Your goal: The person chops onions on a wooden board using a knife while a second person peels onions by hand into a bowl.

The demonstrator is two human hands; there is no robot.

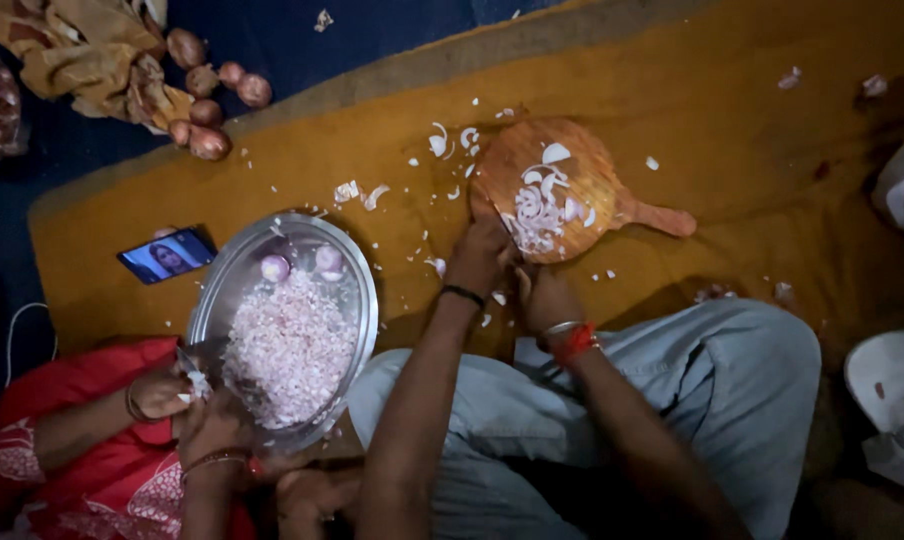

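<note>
Matt wooden board (562,170); glossy metal tray (357,290); cloth mat (732,110).

Mustard mat (752,130): round wooden board (572,190), steel tray (234,275), phone (167,256).

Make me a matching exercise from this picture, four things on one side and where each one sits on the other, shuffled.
Things:
1. wooden chopping board
2. steel plate
3. phone
4. whole onions

Places:
A. far left corner, beside a crumpled cloth
B. just left of the plate
C. under the left hand and right hand
D. before the person in red

Pairs: 1-C, 2-D, 3-B, 4-A
</note>
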